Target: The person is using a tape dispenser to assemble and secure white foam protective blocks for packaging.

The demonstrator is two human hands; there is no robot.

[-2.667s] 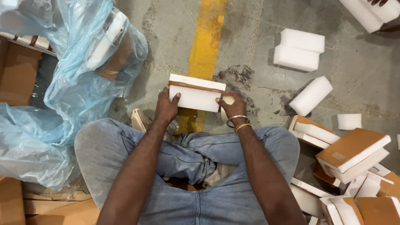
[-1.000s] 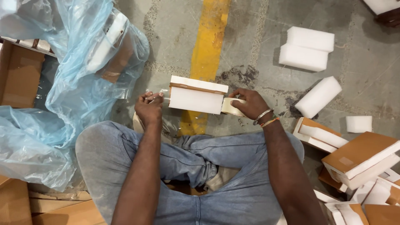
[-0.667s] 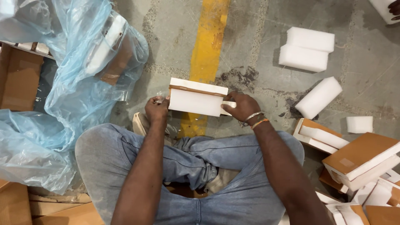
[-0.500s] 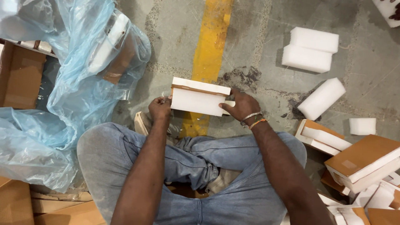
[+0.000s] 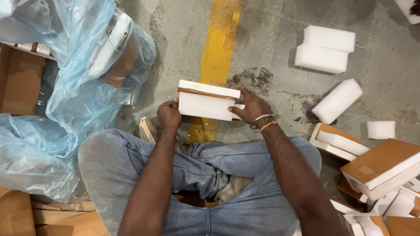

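Holding white box (image 5: pixel 205 104) | left hand (image 5: pixel 169 115), right hand (image 5: pixel 253 109) at ends | above floor (image 5: pixel 183 35)

Faded blue jeans (image 5: pixel 210 175) cover the legs; bare forearms; metal and orange bangles (image 5: pixel 263 124) circle the right wrist.

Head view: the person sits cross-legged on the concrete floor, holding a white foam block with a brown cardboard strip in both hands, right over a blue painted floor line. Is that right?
Not quite. The floor line is yellow, not blue; the blue thing is the plastic sheeting off to one side. The head view shows it. The rest holds: the left hand and the right hand hold the white foam block over that line.
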